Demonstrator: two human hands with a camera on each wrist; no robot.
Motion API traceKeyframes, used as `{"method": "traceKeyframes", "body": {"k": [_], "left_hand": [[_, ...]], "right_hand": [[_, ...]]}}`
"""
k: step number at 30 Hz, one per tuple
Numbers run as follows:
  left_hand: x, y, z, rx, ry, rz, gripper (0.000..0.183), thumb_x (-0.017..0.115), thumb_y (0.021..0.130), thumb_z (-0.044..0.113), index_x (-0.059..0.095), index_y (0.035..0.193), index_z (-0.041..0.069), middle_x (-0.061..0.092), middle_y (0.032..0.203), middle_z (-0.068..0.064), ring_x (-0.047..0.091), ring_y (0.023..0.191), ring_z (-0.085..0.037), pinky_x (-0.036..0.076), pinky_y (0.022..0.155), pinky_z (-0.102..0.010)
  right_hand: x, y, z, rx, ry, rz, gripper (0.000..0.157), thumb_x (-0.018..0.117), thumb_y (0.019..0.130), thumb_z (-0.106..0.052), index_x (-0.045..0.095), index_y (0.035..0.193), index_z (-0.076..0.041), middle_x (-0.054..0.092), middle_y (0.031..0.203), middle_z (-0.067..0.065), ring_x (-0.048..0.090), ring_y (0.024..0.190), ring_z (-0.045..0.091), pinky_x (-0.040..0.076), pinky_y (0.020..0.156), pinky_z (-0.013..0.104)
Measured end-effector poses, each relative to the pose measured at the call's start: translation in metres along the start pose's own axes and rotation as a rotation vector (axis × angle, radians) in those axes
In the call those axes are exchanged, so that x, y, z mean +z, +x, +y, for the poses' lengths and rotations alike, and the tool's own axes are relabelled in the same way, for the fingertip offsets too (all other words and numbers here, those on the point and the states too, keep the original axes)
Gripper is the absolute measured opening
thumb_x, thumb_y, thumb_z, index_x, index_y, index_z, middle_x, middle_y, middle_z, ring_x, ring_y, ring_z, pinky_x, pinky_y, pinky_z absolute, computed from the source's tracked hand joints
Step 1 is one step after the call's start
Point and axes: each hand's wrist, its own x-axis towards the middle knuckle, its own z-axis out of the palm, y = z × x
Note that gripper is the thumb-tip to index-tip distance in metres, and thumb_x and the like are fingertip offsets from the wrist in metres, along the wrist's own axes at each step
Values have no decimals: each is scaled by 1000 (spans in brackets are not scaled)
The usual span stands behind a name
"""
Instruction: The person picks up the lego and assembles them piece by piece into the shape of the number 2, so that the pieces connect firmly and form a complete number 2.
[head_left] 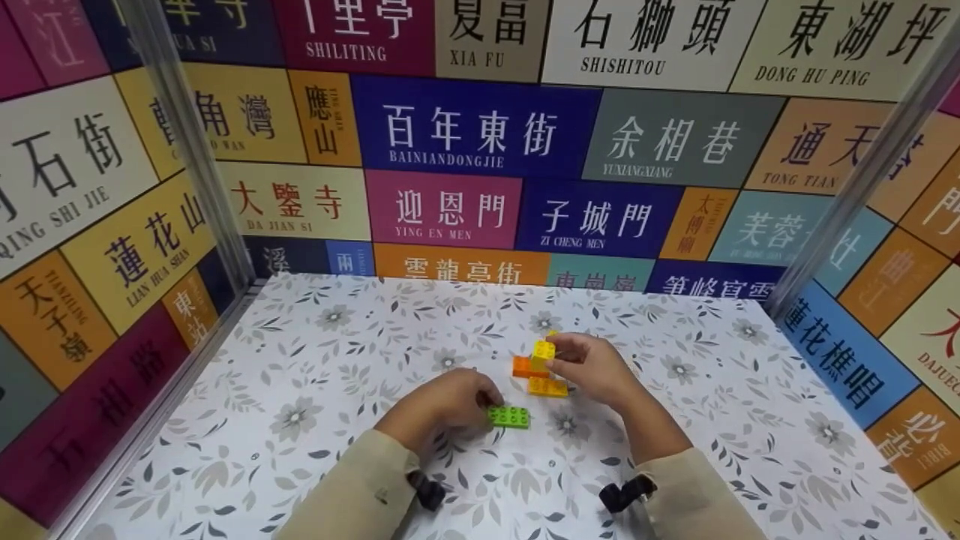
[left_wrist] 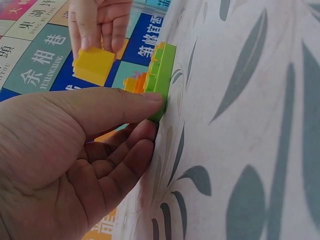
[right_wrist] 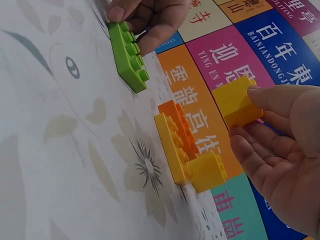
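My left hand [head_left: 461, 397] pinches one end of a flat green toy building brick [head_left: 511, 417] low at the tablecloth, thumb on top of its end. A square yellow brick [right_wrist: 234, 102] is between the thumb and fingers of my right hand [head_left: 596, 366], held above the other bricks. Beneath it lie an orange brick [right_wrist: 179, 127] and a long amber brick [right_wrist: 170, 150], side by side. Another small yellow brick [right_wrist: 207, 172] stands by the end of these two; in the head view it is mostly hidden behind the held brick and right hand.
A white cloth with grey flowers and leaves covers the table [head_left: 300, 465]. Panels printed with coloured place-name signs [head_left: 480, 127] close off the back and both sides. Clear corner posts [head_left: 847, 172] rise at the back corners. Dark straps circle both sleeve cuffs.
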Motion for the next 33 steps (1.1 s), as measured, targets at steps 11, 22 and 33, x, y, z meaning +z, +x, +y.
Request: {"method": "traceKeyframes", "body": {"k": [11, 22, 33], "left_hand": [[-1, 1, -2, 33, 20, -5, 34, 87, 82, 9, 83, 108, 30, 75, 102, 11, 66, 97, -14, 55, 100, -41], [-2, 3, -6, 104, 44, 4, 35, 85, 82, 8, 83, 111, 27, 76, 103, 11, 65, 94, -13, 56, 94, -38], [-4, 4, -7, 125, 79, 12, 32, 83, 81, 5, 74, 107, 22, 70, 97, 8, 62, 90, -15, 54, 91, -39]], "right_hand": [[20, -10, -16, -75, 36, -74, 42, 79, 99, -27, 71, 139, -19, 76, 128, 4, 72, 114, 20, 61, 97, 35], [28, -20, -27, -187, 70, -165, 47, 79, 98, -32, 70, 140, -13, 75, 127, 8, 71, 113, 21, 60, 97, 37], [36, -16, -15, -174, -17, -264, 40, 83, 95, -30, 74, 131, -16, 78, 118, 2, 69, 108, 18, 56, 95, 34]]}}
